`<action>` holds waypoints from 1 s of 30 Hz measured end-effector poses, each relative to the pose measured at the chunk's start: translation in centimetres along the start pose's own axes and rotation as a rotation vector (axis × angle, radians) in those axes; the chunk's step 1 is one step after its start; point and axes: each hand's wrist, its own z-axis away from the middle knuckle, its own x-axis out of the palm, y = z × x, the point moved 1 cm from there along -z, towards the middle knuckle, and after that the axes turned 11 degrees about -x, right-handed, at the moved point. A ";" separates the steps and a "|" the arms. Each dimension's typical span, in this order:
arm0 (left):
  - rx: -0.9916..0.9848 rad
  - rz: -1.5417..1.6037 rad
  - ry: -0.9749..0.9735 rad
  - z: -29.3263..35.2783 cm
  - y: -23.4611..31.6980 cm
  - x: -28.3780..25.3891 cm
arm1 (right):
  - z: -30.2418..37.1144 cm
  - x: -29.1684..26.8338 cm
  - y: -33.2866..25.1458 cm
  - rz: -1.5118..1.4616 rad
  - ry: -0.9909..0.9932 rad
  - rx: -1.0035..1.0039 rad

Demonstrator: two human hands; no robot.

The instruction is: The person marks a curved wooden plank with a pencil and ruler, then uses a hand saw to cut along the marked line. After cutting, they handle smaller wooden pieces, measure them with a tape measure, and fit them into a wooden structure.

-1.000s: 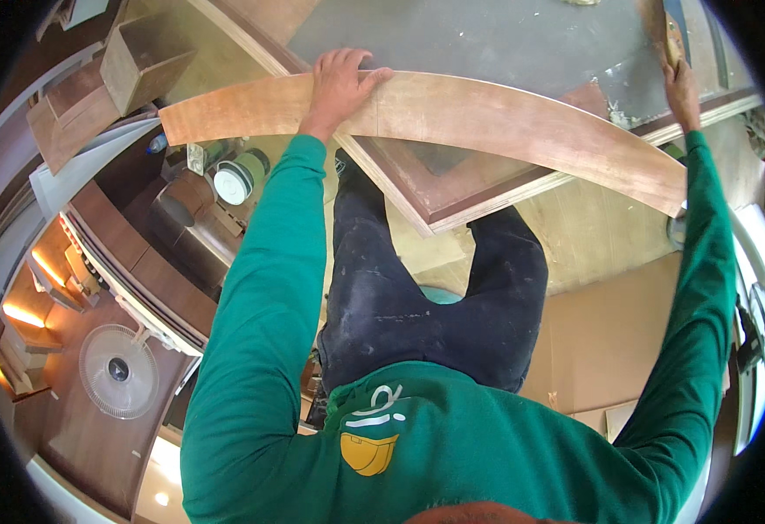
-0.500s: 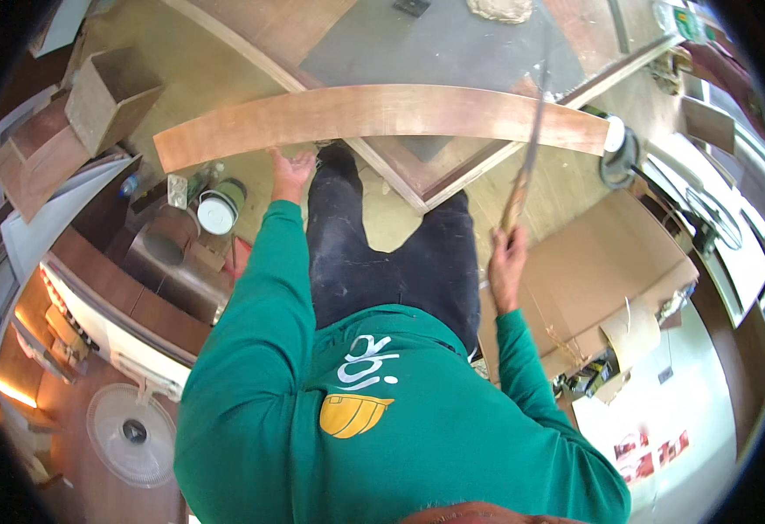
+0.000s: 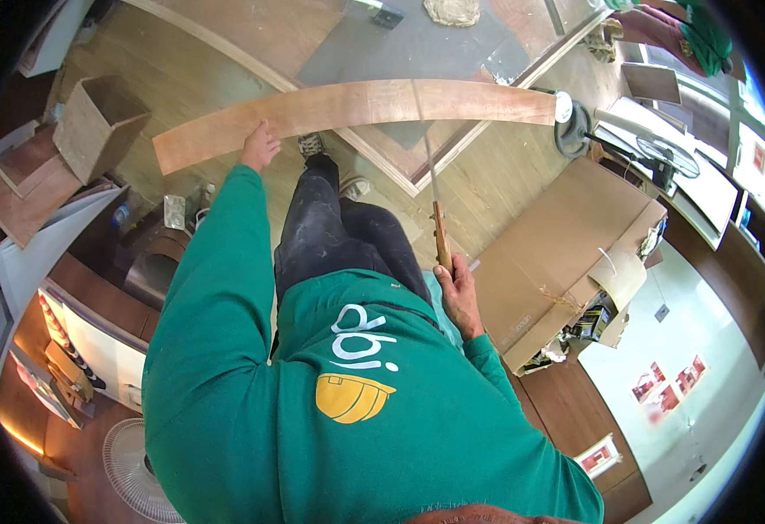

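Observation:
A long, reddish-brown wooden board (image 3: 339, 106) stretches crosswise in front of me, bowed by the lens. My left hand (image 3: 262, 146) grips its near edge, left of the middle, with fingertips over the face. In my right hand (image 3: 459, 295), held low by my right hip, is a handsaw (image 3: 441, 234) by its wooden handle. Its long thin blade shows nearly edge-on and points away from me. The blade's far end overlaps the board in view; I cannot tell whether they touch.
Beyond the board lies a large wood-framed panel (image 3: 522, 79) with a grey sheet on it. Open wooden boxes (image 3: 94, 131) stand left, a big cardboard box (image 3: 566, 253) right. Another person's green sleeve (image 3: 706, 39) shows at the far right. Two fans stand nearby.
My left hand has gone from an open palm under the board's edge to gripping it. My right hand and the saw have shifted left and closer to me. My legs have stepped and turned.

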 end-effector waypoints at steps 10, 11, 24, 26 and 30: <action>0.237 -0.414 -0.019 12.1 -1.9 -11.6 | 4.0 5.3 8.0 -0.458 -0.011 0.039; 0.225 -0.418 -0.034 13.3 -3.5 -12.7 | 4.3 5.5 9.5 -0.420 -0.006 0.021; 0.224 -1.348 -0.034 14.8 -11.7 -20.7 | 2.5 5.3 3.9 -0.535 0.264 0.048; 0.331 -1.489 -0.050 13.2 -7.3 -19.9 | 2.5 6.2 2.4 -0.559 0.278 0.039; 0.223 -0.730 -0.099 17.0 -3.5 -10.4 | 3.6 6.7 2.7 -0.507 0.324 0.139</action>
